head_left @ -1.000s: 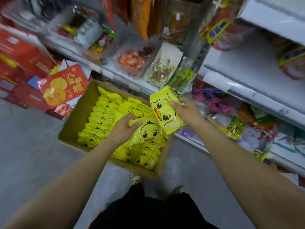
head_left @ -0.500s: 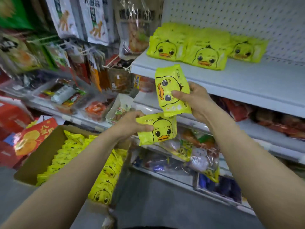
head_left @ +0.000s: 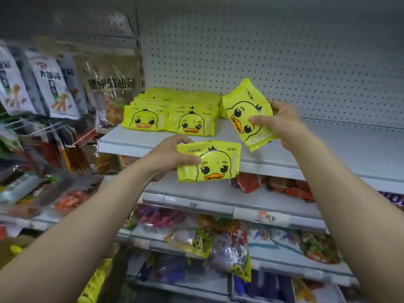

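Note:
My left hand grips a yellow duck-face packet by its left end, level, just in front of the white shelf's front edge. My right hand pinches a second yellow duck packet, tilted, above the shelf surface. Rows of the same yellow packets lie stacked on the shelf's left part, to the left of the tilted packet.
The shelf surface right of the stack is bare, backed by white pegboard. Hanging snack bags crowd the left. Lower shelves hold mixed snack packs. A corner of the cardboard box with yellow packets shows at bottom left.
Both hands lifted a packet each from the box on the floor up to the white shelf. The view tilted upward, so the box has almost left the frame.

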Motion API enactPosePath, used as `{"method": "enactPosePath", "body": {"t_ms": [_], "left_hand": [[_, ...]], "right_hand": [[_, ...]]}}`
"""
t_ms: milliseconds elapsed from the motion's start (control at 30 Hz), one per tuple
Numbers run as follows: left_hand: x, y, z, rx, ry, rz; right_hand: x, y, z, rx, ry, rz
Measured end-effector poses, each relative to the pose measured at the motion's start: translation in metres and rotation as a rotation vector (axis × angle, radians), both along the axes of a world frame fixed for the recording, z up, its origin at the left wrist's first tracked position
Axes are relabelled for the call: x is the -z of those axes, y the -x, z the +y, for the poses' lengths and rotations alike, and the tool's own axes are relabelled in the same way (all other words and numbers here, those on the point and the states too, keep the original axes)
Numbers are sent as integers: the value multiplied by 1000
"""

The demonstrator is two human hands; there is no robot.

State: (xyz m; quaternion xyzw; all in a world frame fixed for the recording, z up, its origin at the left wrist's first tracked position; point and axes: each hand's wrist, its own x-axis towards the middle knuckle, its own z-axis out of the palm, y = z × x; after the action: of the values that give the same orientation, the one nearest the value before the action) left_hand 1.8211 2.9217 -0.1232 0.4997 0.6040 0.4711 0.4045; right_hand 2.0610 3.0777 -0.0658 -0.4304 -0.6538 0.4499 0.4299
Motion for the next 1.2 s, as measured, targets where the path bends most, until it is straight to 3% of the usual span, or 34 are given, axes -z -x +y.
{"method": "enactPosePath", "body": {"t_ms": [267, 567, 900, 1200], "left_hand": [[-19, -3, 95, 170, -1, 34], [-24, 21, 166, 201, 66, 69], [-27, 10, 187, 111, 37, 65], [-38, -13, 192, 14, 28, 105]], "right_hand": [[10, -21, 99, 196, -65, -347], [22, 38, 197, 6, -209, -740], [20, 59, 257, -117, -340, -881], [28, 53, 270, -61, -514, -877]]}}
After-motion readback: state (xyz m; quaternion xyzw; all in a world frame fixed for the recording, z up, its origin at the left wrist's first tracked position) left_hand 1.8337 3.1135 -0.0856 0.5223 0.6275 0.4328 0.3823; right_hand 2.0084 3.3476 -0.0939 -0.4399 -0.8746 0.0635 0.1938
